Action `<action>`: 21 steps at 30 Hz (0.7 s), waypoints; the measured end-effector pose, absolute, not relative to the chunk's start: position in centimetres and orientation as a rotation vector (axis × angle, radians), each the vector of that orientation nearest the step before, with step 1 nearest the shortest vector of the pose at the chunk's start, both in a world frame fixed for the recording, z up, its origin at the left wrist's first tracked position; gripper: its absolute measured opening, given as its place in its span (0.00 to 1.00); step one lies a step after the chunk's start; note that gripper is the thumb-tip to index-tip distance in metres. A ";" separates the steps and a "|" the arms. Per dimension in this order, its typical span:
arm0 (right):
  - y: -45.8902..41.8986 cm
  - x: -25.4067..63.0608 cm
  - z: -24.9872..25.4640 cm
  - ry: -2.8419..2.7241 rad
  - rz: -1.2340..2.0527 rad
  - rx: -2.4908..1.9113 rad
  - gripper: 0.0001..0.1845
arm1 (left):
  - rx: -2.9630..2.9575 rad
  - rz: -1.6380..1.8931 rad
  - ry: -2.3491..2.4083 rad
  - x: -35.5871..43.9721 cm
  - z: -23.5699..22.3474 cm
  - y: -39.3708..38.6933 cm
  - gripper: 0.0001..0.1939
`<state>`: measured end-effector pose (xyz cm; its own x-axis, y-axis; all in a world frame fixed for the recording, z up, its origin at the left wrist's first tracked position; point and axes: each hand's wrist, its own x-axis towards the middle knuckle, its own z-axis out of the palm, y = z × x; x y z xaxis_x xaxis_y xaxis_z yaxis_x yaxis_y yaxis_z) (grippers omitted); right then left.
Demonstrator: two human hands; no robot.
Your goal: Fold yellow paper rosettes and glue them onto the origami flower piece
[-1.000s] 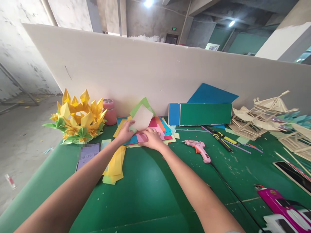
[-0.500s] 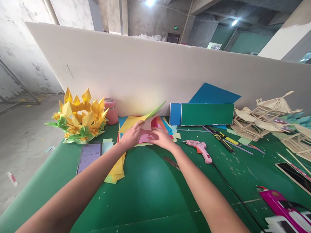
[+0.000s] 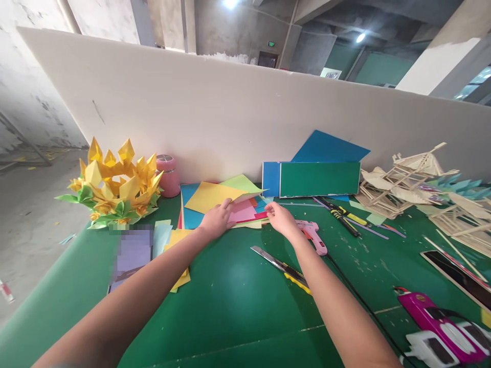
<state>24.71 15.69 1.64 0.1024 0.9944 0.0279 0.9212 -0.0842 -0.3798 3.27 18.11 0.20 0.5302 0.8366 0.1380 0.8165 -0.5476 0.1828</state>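
A loose stack of coloured paper lies at the back of the table, with a blue sheet (image 3: 190, 217), a pink sheet (image 3: 243, 210) and a red edge showing. My left hand (image 3: 218, 220) is closed on the near edge of a yellow sheet (image 3: 209, 197), its thumb low over the pink one. Beside that, a light green sheet (image 3: 241, 184) rises off the stack. At the stack's right corner my right hand (image 3: 283, 219) has its fingers curled together; what they pinch, if anything, is hidden. A utility knife (image 3: 282, 267) lies under my right forearm.
A pink glue gun (image 3: 315, 237) with a black cord lies right of my right hand. On the left stand a yellow paper crown (image 3: 123, 189), a pink cup (image 3: 168, 176) and a phone (image 3: 132, 253). Wooden stick models (image 3: 402, 184) and a magenta device (image 3: 433, 322) are on the right.
The raised yellow and green sheets have come down flatter over the stack. My right hand has moved right, from the pink sheet to the stack's corner. More of the knife shows.
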 end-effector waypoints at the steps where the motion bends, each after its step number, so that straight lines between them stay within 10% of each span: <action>1: 15.7 24.7 1.8 -1.883 0.342 -2.088 0.12 | 2.658 0.310 1.450 3.2 0.2 18.3 0.28; 21: 14.6 23.3 0.2 -2.200 -0.040 -1.999 0.22 | 2.632 0.289 1.375 2.2 1.6 19.2 0.25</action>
<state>23.33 14.57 0.24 -0.0881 0.9859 0.1425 0.9904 0.1020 -0.0930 2.22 19.19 1.63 0.5596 0.8231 0.0972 0.7927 -0.5657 0.2273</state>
